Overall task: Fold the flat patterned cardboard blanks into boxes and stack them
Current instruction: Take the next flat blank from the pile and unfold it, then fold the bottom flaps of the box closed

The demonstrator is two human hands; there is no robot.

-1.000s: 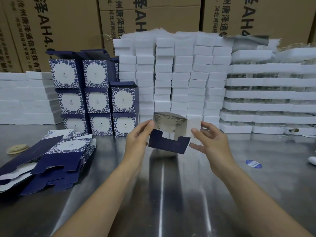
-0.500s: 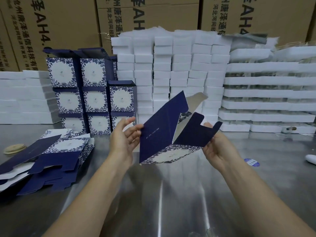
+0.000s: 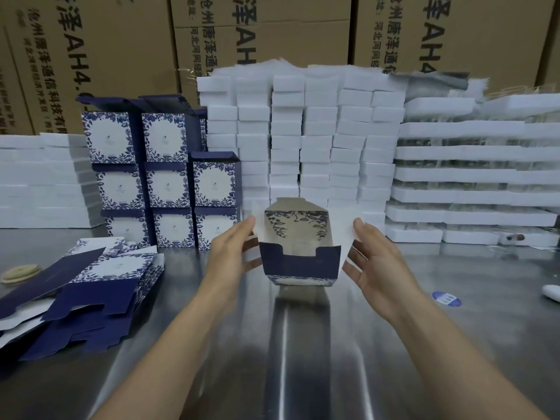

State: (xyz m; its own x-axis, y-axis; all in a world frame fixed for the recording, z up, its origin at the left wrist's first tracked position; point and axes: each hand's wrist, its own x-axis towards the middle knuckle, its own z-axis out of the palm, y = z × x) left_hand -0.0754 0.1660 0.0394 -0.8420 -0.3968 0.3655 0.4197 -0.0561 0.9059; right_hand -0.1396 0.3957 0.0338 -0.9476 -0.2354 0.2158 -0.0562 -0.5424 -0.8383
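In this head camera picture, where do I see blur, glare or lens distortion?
Head view: motion blur smears the left hand, the right hand less; the half-folded box looks fairly sharp. Head view: bright glare streaks run down the steel table. Head view: wide-angle distortion bows the foam stacks and tilts the brown cartons at the edges.

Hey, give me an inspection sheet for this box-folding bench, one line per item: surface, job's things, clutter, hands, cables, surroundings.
Surface: shiny steel table, reflecting the box.
Job's things: half-folded box held up, flaps open; flat blanks piled left; folded boxes stacked behind them.
Clutter: tan discs far left; blue sticker right; white object at right edge, unclear.
Hands: left hand and right hand press straight fingers against the box's sides.
Cables: nothing seen.
Surroundings: white foam blocks, white trays, brown cartons behind.
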